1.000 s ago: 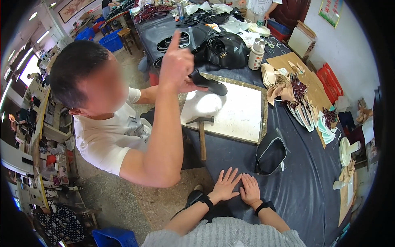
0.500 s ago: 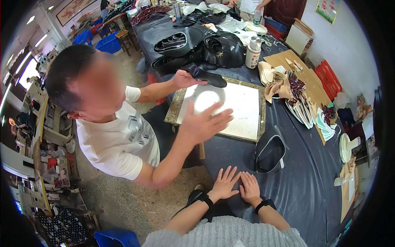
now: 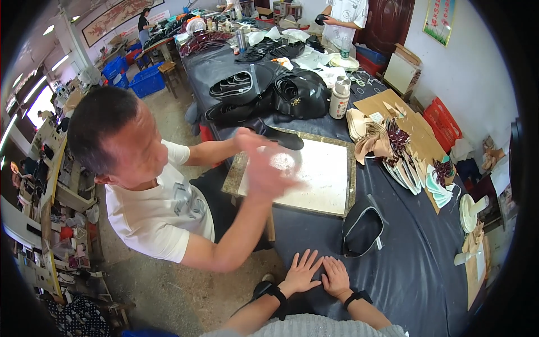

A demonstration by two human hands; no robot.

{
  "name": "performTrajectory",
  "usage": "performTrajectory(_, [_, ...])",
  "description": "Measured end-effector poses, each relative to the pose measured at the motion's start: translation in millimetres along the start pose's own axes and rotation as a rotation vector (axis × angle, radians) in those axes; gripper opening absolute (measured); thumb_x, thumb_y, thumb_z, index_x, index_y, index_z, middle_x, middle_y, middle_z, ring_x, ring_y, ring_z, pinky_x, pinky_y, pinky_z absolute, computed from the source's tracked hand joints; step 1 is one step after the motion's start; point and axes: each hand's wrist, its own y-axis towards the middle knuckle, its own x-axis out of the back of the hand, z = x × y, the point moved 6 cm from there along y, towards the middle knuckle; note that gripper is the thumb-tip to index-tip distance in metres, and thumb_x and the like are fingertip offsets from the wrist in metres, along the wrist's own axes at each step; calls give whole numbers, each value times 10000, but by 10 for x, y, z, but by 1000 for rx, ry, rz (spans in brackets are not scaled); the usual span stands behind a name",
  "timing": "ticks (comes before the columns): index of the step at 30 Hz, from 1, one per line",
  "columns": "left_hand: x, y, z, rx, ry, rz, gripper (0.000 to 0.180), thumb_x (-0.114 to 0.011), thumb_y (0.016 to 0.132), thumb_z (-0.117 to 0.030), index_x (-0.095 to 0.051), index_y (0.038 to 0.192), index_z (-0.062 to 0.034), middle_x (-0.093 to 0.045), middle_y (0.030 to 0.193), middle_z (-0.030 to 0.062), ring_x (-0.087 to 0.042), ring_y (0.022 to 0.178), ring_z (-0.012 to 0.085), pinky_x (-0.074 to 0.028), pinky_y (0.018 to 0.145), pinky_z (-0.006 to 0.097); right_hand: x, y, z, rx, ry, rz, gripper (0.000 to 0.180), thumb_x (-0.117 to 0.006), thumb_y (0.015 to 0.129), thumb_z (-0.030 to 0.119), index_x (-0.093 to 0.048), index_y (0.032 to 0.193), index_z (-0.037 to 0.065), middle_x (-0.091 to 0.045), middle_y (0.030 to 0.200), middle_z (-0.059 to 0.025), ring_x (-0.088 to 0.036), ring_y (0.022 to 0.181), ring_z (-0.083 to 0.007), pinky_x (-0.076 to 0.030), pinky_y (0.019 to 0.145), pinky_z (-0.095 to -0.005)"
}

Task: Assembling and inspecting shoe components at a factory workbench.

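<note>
- Left hand [image 3: 302,275], fingers spread, and right hand [image 3: 336,277], fingers extended: flat on the black-sheeted table [image 3: 407,247].
- Hollow, black, leather-look piece [image 3: 364,231], pale-edged, gaping: just beyond them.

The surface [image 3: 415,253] was black, as was the hollow piece [image 3: 364,229] edged in pale grey. The board [image 3: 328,175] was white within a mottled brown border. A co-worker's shirt [image 3: 154,222] was white with grey print, the bottle [image 3: 339,102] cream, the crate [image 3: 442,124] red and the wristbands [image 3: 358,296] black.
</note>
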Motion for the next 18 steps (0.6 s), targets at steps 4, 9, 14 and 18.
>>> performTrajectory(4, [86, 6, -15, 9, 30, -9, 852, -589, 824, -560, -277, 1505, -152, -182, 1574, 160, -122, 1455, 368, -53, 1141, 572, 27, 8, 18, 21, -19, -15, 566, -607, 813, 211, -487, 1338, 39, -514, 1371, -134, -459, 1291, -298, -317, 1103, -456])
performTrajectory(9, [52, -7, -31, 23, 8, 46, 863, -590, 830, -555, -249, 1518, -163, -164, 1580, 154, -101, 1462, 368, -54, 1140, 579, 37, 63, -11, 10, 18, -10, 576, -616, 795, 169, -480, 1334, 20, -509, 1369, -156, -455, 1287, -332, -318, 1094, -478])
performTrajectory(14, [94, 60, 19, 19, -8, 38, 850, -582, 839, -553, -257, 1514, -151, -150, 1585, 155, -81, 1466, 365, -36, 1141, 575, 66, 128, -14, 18, 1, -32, 573, -610, 798, 170, -477, 1335, 17, -511, 1365, -156, -452, 1288, -333, -317, 1097, -475])
performTrajectory(18, [46, 24, 11, 23, -5, 40, 840, -575, 842, -553, -266, 1509, -147, -157, 1582, 161, -76, 1467, 364, -9, 1144, 565, 77, 104, 11, 10, 13, -23, 578, -620, 790, 158, -482, 1334, 20, -514, 1363, -152, -453, 1288, -327, -318, 1097, -472])
